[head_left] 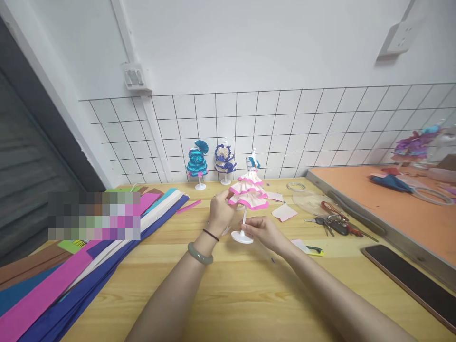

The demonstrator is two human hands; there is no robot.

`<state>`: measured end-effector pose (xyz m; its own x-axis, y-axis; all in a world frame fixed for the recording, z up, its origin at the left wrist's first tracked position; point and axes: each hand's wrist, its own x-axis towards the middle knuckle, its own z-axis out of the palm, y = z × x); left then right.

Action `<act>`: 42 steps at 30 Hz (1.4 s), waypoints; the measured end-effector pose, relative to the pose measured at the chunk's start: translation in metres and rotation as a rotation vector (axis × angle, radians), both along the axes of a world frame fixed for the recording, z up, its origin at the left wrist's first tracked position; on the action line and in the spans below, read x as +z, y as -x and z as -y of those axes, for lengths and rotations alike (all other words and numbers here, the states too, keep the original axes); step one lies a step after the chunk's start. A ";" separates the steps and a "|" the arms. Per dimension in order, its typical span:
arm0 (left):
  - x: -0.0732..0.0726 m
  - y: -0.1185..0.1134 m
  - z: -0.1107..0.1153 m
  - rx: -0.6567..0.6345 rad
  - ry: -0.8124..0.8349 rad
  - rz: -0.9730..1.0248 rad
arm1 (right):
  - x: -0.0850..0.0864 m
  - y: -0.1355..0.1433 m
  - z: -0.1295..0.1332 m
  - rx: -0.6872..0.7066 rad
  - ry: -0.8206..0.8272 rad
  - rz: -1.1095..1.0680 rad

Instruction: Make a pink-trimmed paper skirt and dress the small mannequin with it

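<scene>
A miniature dress form wears a tiered white paper skirt with pink edges and a small blue-and-white top. Its thin white stand has a round base and is tilted slightly, just above or on the table; I cannot tell which. My right hand is closed, pinching the stand's post low down near the base. At the skirt's left side, my left hand is closed on the hem, its fingertips partly hidden by the paper.
Two finished dress forms, one teal and one navy and cream, stand by the tiled wall. Crepe paper strips lie left. Paper scraps, keys, a cutter and a phone lie right, beside a raised orange board.
</scene>
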<state>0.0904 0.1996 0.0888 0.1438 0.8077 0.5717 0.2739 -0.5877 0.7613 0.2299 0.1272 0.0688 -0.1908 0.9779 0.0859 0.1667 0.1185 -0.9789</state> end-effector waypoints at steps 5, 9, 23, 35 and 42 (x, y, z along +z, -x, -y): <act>0.003 -0.002 0.003 -0.011 0.005 0.029 | 0.001 0.000 -0.001 -0.008 -0.014 0.001; 0.004 0.000 0.005 -0.025 0.026 0.061 | -0.002 0.002 0.000 -0.005 -0.018 -0.004; 0.005 -0.004 0.002 -0.135 0.160 0.167 | -0.006 -0.007 -0.006 -0.084 -0.064 0.098; 0.003 0.006 0.003 -0.060 0.104 0.042 | -0.016 -0.011 -0.008 -0.110 -0.089 0.190; 0.004 0.003 -0.001 -0.098 0.188 0.036 | -0.018 -0.013 -0.012 -0.134 -0.104 0.196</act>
